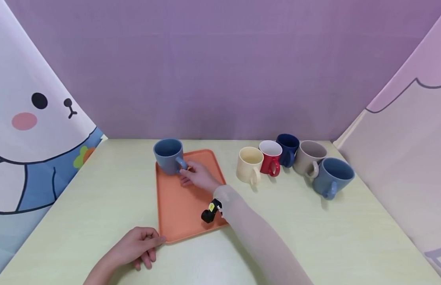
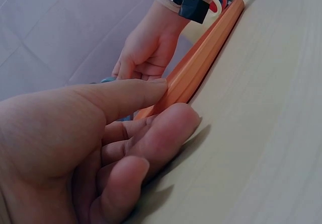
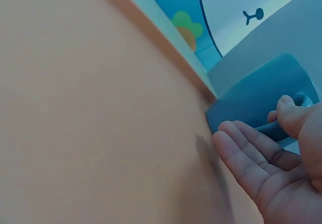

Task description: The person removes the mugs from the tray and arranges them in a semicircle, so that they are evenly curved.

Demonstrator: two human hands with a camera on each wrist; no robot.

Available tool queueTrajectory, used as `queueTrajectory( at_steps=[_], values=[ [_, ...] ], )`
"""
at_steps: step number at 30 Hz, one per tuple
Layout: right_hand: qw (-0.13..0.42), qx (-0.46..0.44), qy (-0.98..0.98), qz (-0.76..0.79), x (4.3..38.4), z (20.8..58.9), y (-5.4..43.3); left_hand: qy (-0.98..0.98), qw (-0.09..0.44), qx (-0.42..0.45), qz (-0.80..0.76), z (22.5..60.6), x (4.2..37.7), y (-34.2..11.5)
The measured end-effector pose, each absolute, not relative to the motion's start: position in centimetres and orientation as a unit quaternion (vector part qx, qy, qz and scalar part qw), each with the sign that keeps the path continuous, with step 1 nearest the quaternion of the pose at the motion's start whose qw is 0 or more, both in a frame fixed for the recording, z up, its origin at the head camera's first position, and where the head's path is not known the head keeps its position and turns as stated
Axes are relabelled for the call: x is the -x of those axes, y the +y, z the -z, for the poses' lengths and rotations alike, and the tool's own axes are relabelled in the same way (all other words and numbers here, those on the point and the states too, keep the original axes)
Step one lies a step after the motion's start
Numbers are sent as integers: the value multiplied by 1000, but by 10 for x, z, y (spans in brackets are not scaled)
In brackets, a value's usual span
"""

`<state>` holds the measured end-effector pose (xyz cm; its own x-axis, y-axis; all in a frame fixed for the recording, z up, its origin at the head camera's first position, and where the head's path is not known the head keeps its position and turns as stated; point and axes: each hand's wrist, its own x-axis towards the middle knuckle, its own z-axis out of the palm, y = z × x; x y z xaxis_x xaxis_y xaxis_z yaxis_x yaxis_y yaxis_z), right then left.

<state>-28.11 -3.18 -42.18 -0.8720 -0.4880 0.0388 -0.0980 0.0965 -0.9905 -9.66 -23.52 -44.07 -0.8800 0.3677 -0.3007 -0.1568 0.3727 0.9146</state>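
Observation:
At the far left corner of the orange tray (image 1: 179, 208) is a blue mug (image 1: 166, 158), upright in the head view. My right hand (image 1: 200, 177) pinches its handle between thumb and forefinger; in the right wrist view the other fingers extend beside the mug (image 3: 251, 95). Down at the tray's near left corner, my left hand (image 1: 137, 246) holds the edge, thumb on the rim and forefinger bent just below it. The left wrist view shows this thumb against the tray's rim (image 2: 201, 58), with the remaining fingers curled loosely over the table.
Right of the tray stand a cream mug (image 1: 249, 164), a red mug (image 1: 269, 158), a navy mug (image 1: 288, 148), a grey mug (image 1: 308, 156) and a second blue mug (image 1: 332, 178). A purple backdrop (image 1: 220, 79) rises behind the pale table (image 1: 295, 237).

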Motion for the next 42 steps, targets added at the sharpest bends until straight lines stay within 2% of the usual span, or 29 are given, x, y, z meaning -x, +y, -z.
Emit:
queueTrajectory(
  at_steps=[14, 27, 42],
  values=[
    [177, 199, 673, 690, 271, 428, -28, 792, 237, -72, -558, 439, 95, -237],
    [179, 204, 674, 687, 257, 418, -11, 790, 237, -72, -561, 439, 95, -238],
    [141, 244, 661, 695, 230, 414, 22, 795, 233, -72, -556, 437, 94, -236]
  ],
)
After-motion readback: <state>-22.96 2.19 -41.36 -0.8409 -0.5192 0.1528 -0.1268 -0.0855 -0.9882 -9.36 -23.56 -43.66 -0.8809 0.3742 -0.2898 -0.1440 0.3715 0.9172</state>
